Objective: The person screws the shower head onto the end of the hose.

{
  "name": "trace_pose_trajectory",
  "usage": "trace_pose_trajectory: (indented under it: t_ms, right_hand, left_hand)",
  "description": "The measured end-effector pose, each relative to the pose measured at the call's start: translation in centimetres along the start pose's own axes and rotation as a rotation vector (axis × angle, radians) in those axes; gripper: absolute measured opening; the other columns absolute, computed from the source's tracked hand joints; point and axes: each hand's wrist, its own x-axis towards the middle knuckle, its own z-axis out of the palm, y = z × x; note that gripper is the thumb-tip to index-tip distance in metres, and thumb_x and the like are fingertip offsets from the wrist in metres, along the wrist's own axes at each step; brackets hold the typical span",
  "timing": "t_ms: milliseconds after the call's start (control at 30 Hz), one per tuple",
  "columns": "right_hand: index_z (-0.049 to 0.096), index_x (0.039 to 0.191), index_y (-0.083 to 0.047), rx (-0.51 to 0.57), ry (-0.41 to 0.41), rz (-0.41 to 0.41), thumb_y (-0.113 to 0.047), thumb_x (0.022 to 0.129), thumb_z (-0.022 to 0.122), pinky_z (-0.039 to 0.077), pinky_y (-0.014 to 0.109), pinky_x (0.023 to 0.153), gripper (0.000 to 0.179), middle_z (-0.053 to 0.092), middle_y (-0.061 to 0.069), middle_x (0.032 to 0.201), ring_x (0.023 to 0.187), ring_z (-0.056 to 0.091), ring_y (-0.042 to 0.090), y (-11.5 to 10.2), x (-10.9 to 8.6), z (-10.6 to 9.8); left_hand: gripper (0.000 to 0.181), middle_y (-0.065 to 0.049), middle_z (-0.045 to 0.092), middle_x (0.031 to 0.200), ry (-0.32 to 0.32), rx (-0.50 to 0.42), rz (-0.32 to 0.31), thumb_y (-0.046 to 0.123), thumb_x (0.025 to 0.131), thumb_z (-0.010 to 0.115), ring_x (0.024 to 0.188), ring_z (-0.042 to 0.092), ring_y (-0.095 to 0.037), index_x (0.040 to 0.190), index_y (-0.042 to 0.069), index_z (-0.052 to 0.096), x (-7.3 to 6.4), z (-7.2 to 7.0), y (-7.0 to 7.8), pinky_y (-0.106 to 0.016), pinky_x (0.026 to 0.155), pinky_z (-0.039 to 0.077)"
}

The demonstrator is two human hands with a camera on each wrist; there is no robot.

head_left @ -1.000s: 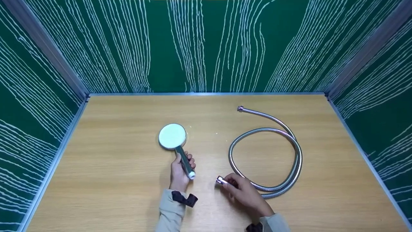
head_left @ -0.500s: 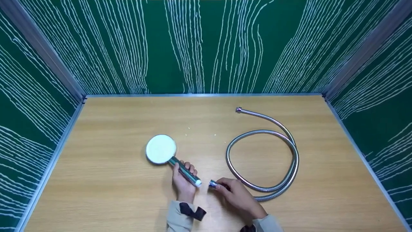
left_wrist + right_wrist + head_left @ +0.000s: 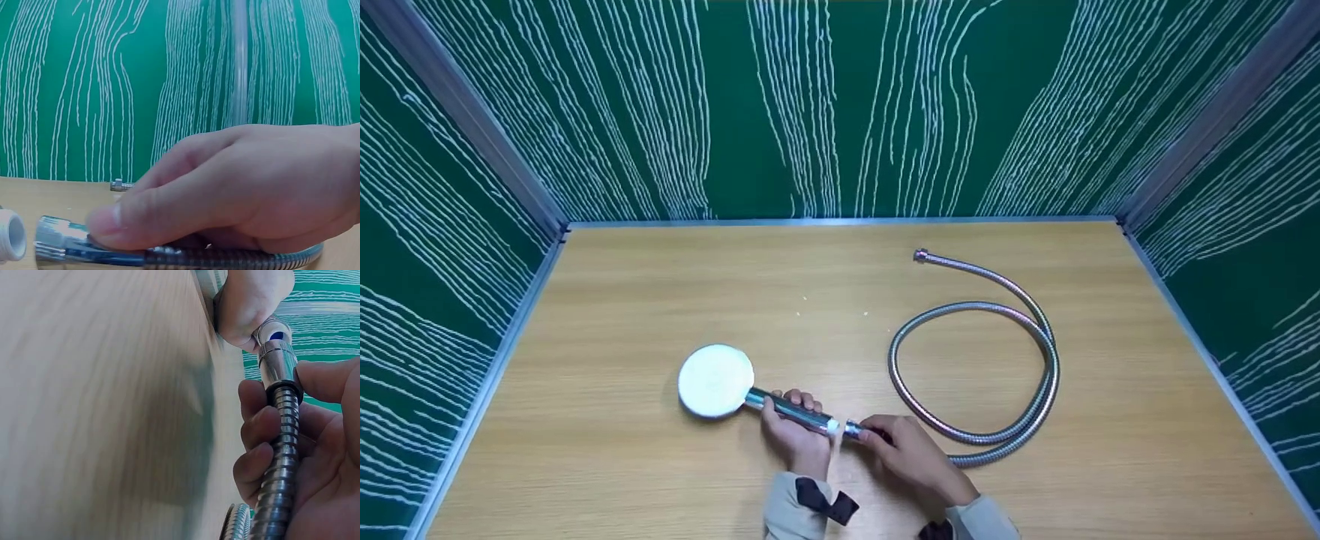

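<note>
My left hand (image 3: 799, 439) grips the handle of a shower head (image 3: 716, 380), its round pale face turned up to the left. The white threaded end (image 3: 11, 235) of the handle points right. In my right hand (image 3: 911, 450) is one end of a coiled metal shower hose (image 3: 1054, 367); thumb and fingers curl round it just behind its chrome connector (image 3: 53, 239). In the head view a small gap shows between connector and threaded end, the two roughly in line. The right wrist view shows the ribbed hose running through the right palm, with the left hand (image 3: 256, 306) beyond the connector.
The hose's loop lies on the wooden table (image 3: 622, 300) at the right, its far end nut (image 3: 920, 255) toward the back. Several tiny white specks dot the tabletop. Green walls (image 3: 742, 112) with white wavy lines enclose the back and sides.
My left hand has swung the shower head down and left, turning the handle's end right toward the connector. My right hand has moved slightly left with the hose end.
</note>
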Motion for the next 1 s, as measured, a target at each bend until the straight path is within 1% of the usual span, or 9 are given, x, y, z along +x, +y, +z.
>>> trace_pose_trajectory:
  t_ms: [267, 367, 400, 500, 600, 633, 733, 833, 1000]
  right_hand:
    - [0.069, 0.099, -0.009, -0.004, -0.021, -0.02, -0.023, 0.097, 0.054, 0.039, 0.018, 0.057, 0.021, 0.057, -0.006, 0.076, 0.064, 0.047, 0.001, -0.2, 0.3, -0.1]
    - [0.069, 0.099, -0.008, -0.004, -0.037, -0.025, -0.022, 0.097, 0.054, 0.04, 0.018, 0.057, 0.021, 0.058, -0.005, 0.077, 0.065, 0.047, 0.002, -0.3, 0.4, -0.2]
    - [0.069, 0.099, -0.008, -0.004, -0.041, -0.031, -0.022, 0.097, 0.054, 0.04, 0.018, 0.058, 0.021, 0.059, -0.005, 0.078, 0.066, 0.048, 0.002, -0.3, 0.4, -0.2]
    - [0.07, 0.098, -0.008, -0.019, -0.047, -0.063, -0.021, 0.097, 0.054, 0.04, 0.018, 0.059, 0.02, 0.059, -0.006, 0.078, 0.066, 0.047, 0.001, -0.3, 0.5, -0.2]
    - [0.07, 0.098, -0.008, -0.038, -0.043, -0.086, -0.021, 0.097, 0.054, 0.04, 0.017, 0.057, 0.02, 0.057, -0.007, 0.075, 0.063, 0.046, -0.001, -0.1, 0.7, -0.2]
    - [0.07, 0.098, -0.008, -0.047, -0.041, -0.087, -0.021, 0.097, 0.054, 0.04, 0.017, 0.056, 0.02, 0.056, -0.008, 0.073, 0.062, 0.045, -0.001, 0.0, 0.8, -0.3]
    - [0.07, 0.102, -0.009, -0.048, -0.061, -0.058, -0.023, 0.098, 0.054, 0.039, 0.018, 0.052, 0.022, 0.053, -0.008, 0.072, 0.058, 0.044, -0.001, 0.2, 1.0, -0.6]
    - [0.069, 0.106, -0.01, -0.055, -0.086, -0.041, -0.025, 0.098, 0.053, 0.039, 0.018, 0.052, 0.024, 0.054, -0.008, 0.073, 0.058, 0.044, 0.0, 0.4, 1.2, -1.1]
    - [0.068, 0.109, -0.008, -0.05, -0.13, -0.067, -0.025, 0.099, 0.051, 0.042, 0.02, 0.059, 0.026, 0.057, -0.006, 0.078, 0.065, 0.047, 0.002, 0.8, 1.7, -1.9]
  left_hand:
    - [0.03, 0.006, 0.041, 0.058, 0.034, 0.019, 0.035, 0.034, 0.101, 0.026, 0.048, 0.039, -0.008, 0.08, 0.013, 0.034, -0.6, 0.0, -0.4, -0.02, 0.048, 0.031]
    - [0.03, 0.008, 0.043, 0.059, -0.002, 0.052, 0.092, 0.034, 0.1, 0.027, 0.049, 0.041, -0.007, 0.079, 0.014, 0.035, -0.9, -0.2, -0.6, -0.02, 0.049, 0.032]
    - [0.031, 0.008, 0.044, 0.059, -0.038, 0.036, 0.111, 0.034, 0.1, 0.029, 0.05, 0.042, -0.007, 0.078, 0.014, 0.037, -1.0, -0.2, -0.7, -0.02, 0.05, 0.033]
    - [0.032, 0.009, 0.045, 0.061, -0.089, 0.055, 0.143, 0.035, 0.1, 0.029, 0.052, 0.042, -0.006, 0.079, 0.014, 0.038, -1.3, -0.3, -0.7, -0.019, 0.051, 0.033]
    - [0.032, 0.008, 0.045, 0.063, -0.085, 0.062, 0.13, 0.035, 0.101, 0.027, 0.055, 0.042, -0.007, 0.08, 0.013, 0.038, -1.3, -0.4, -0.8, -0.019, 0.054, 0.033]
    - [0.032, 0.007, 0.043, 0.065, -0.062, 0.092, 0.121, 0.034, 0.102, 0.025, 0.057, 0.042, -0.008, 0.082, 0.012, 0.037, -1.2, -0.4, -0.7, -0.02, 0.056, 0.033]
    - [0.028, 0.003, 0.044, 0.071, -0.059, 0.105, 0.087, 0.03, 0.104, 0.025, 0.066, 0.043, -0.012, 0.088, 0.01, 0.036, -1.2, -0.7, -0.6, -0.023, 0.064, 0.035]
    - [0.021, -0.001, 0.046, 0.078, -0.102, 0.11, 0.062, 0.025, 0.105, 0.026, 0.075, 0.044, -0.015, 0.095, 0.009, 0.035, -1.1, -1.2, -0.3, -0.026, 0.074, 0.037]
    - [0.012, -0.005, 0.049, 0.088, -0.17, 0.109, 0.007, 0.018, 0.103, 0.034, 0.085, 0.049, -0.02, 0.101, 0.008, 0.039, -0.9, -2.1, 0.4, -0.031, 0.086, 0.04]
